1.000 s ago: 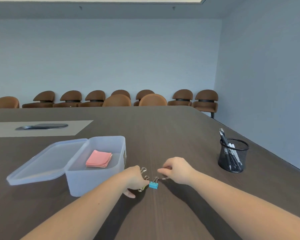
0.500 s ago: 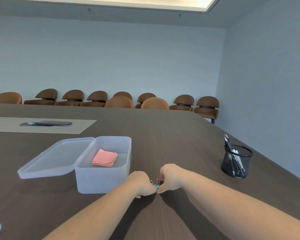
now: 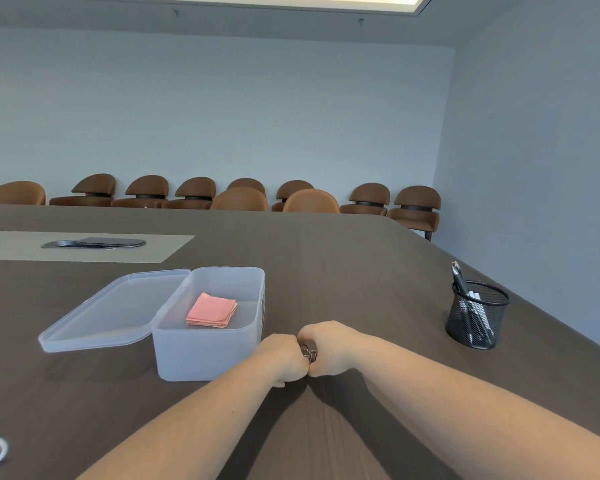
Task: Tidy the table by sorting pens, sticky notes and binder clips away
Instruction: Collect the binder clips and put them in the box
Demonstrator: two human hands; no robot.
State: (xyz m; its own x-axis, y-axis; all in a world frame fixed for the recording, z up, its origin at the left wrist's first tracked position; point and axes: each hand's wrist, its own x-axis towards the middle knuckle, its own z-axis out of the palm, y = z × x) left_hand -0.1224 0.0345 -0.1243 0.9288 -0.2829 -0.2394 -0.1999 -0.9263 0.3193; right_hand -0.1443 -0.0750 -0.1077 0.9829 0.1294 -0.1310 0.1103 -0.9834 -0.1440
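Fingers of both hands [image 3: 305,355] are clamped on binder clips [image 3: 308,352] beside the box [image 3: 208,355]; the blue clip, seen earlier, is now hidden.

The open plastic box [image 3: 205,355] stands just left of the left hand [image 3: 284,358]; bare table [image 3: 378,289] lies beyond and right.

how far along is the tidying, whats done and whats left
Done, by the look of it: pens stand in the mesh cup, and pink sticky notes lie in the open plastic box. In hand: the left hand and right hand are closed together on binder clips, only their wire loops showing. Left: dropping the clips away and putting the lid beside the box back on.
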